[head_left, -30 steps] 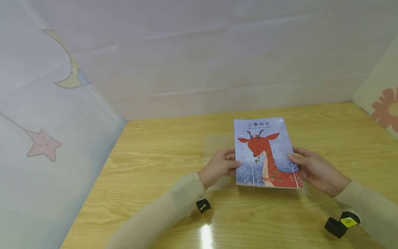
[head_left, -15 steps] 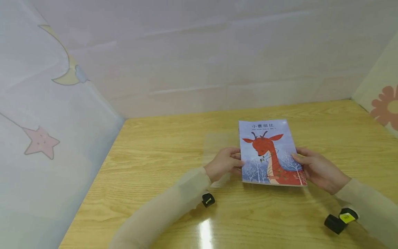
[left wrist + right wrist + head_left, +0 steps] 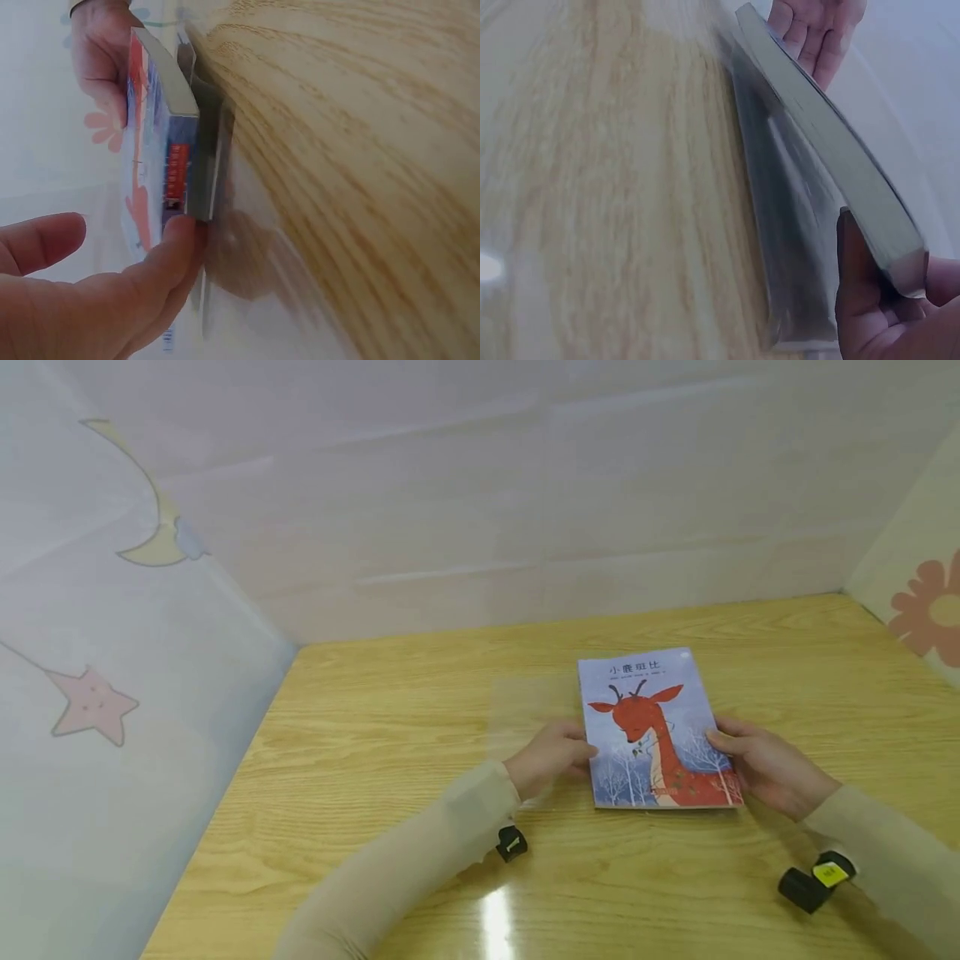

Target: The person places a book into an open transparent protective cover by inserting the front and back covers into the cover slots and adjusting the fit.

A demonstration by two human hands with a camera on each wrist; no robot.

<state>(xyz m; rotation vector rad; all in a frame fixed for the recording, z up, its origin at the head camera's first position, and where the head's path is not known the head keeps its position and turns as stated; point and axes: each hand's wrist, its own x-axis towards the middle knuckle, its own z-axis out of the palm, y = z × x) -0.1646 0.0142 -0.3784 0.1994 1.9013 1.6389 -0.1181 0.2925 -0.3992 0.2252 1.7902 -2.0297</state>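
Note:
A picture book (image 3: 652, 735) with a red deer on its pale blue cover tilts over the wooden table, cover up. My right hand (image 3: 772, 764) grips its right edge, thumb on the cover and fingers beneath, as the right wrist view shows. On the other side, my left hand (image 3: 551, 760) has its fingertips at the spine (image 3: 176, 172), while its thumb (image 3: 49, 240) stands away from the cover in the left wrist view. Under the book lies a clear plastic sheet or sleeve (image 3: 795, 240), which reaches out to the left past the cover.
The wooden table (image 3: 375, 718) extends around the book. A pale wall sheet (image 3: 450, 502) rises behind it, with a moon and star print on the left side and a flower print (image 3: 933, 610) on the right. Black wrist devices (image 3: 813, 881) hang below both cuffs.
The book has shifted slightly right with both hands, and its near edge now sits a little lower. My left hand has loosened from the spine side; my right hand keeps its grip.

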